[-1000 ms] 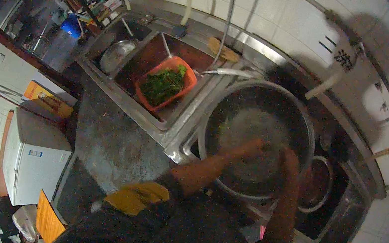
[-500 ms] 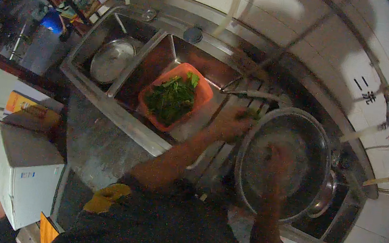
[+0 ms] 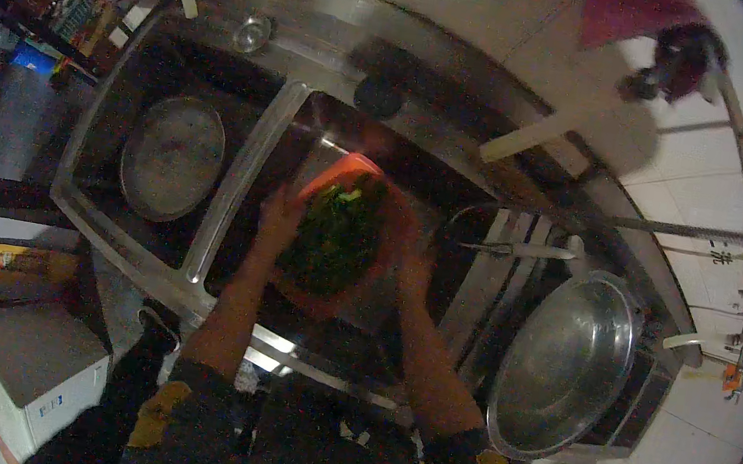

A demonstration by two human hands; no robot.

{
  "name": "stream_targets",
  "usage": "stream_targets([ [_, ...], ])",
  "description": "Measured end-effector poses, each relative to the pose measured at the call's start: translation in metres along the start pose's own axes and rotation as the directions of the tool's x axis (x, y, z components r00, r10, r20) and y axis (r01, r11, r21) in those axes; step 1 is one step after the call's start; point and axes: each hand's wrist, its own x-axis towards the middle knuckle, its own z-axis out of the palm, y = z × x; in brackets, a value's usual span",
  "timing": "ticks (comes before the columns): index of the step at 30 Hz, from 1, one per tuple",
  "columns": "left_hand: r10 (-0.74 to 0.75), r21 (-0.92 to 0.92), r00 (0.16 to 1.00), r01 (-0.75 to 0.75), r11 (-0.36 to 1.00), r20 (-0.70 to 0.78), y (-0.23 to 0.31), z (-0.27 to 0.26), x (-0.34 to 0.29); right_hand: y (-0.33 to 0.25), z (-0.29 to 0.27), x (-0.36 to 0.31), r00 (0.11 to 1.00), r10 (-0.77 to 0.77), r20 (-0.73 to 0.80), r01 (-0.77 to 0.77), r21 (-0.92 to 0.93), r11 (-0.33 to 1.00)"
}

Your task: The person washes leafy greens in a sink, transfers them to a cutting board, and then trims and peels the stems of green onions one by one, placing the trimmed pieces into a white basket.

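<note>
An orange plastic basket [image 3: 350,163] full of dark leafy greens [image 3: 331,236] is in the middle sink compartment. My left hand [image 3: 281,217] grips its left side, with the fingers at the rim. On the opposite side, my right hand [image 3: 415,250] is closed against the basket's right edge, somewhat blurred and in shadow. Both forearms reach in from the lower edge. To the right stands a large round metal basin [image 3: 569,358] with water in it, apart from both hands.
A round metal pan [image 3: 172,159] lies in the left sink compartment [image 3: 245,180]. A knife-like tool [image 3: 522,250] rests at the ribbed strip beside the basin. A pale hose [image 3: 540,134] hangs from the back wall. A white box-shaped appliance [image 3: 47,376] stands at lower left.
Both hands have moved left, my right hand leaving the metal basin and my left hand leaving its rim. They now hold the basket's two sides. The whole view has shifted.
</note>
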Motion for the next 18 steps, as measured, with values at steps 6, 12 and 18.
stream_targets([
  [6, -0.042, -0.141, 0.943, 0.093, 0.986, 0.33, -0.038, 0.016, 0.011, 0.078, 0.021, 0.007, 0.847, 0.308, 0.432, -0.271, -0.148, 0.951],
  [12, -0.163, -0.077, 0.967, 0.181, 0.98, 0.196, 0.005, -0.003, 0.01, 0.06, 0.003, -0.002, 0.894, 0.192, 0.405, -0.164, -0.102, 0.981],
  [18, -0.152, -0.438, 0.937, 0.286, 0.852, 0.315, 0.102, -0.083, -0.007, 0.003, -0.081, -0.032, 0.933, -0.112, 0.342, 0.121, -0.006, 0.993],
])
